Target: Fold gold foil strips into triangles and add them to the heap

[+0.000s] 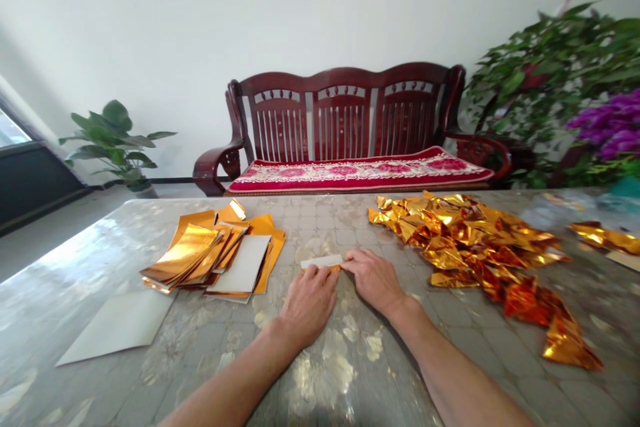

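We sat at one glossy surface, patterned with flowers over a grid. Near its left side we had one flat, pale sheet. At the middle, our two bare hands met at one small folded strip, pale with gold along its near edge. Our left grip lay with fingers bent over the strip; we could not tell how tightly they closed. Our right grip pinched its right end. To the left sat one loose stack of shiny gold sheets with pale backs, too overlapped to count. To the right spread one heap of crinkled, pointed foil pieces, again past counting. Beyond, we saw one polished wooden bench with three slatted back panels and one red-and-white floral mat.
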{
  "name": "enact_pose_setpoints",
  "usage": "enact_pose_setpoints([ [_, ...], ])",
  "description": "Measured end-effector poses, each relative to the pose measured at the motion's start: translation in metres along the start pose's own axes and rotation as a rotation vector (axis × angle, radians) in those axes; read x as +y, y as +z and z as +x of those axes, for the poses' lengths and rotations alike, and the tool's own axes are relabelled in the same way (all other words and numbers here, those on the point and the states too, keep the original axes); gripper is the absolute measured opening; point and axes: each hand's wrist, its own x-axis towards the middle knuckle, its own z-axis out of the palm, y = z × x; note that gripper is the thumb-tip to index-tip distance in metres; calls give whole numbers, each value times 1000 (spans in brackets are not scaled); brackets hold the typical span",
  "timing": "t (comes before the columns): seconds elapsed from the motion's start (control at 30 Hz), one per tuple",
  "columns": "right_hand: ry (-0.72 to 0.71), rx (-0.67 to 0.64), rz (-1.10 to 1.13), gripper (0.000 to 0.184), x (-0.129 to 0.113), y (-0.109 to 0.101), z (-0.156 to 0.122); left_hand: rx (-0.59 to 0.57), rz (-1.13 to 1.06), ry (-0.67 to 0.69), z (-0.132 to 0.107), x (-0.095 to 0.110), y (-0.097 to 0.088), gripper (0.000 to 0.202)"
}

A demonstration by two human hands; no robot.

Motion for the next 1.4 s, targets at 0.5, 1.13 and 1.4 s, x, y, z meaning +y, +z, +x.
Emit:
enact_pose_setpoints([
  [0.5,-72,49,124,41,1,4,-2,-7,1,8,-6,0,0,38],
  [1.13,28,-53,199,32,1,5,20,85,-492,-231,0,-32,8,18],
  [1.4,64,-84,204,18,1,4,25,122,-401,-320,11,-46,4,41],
])
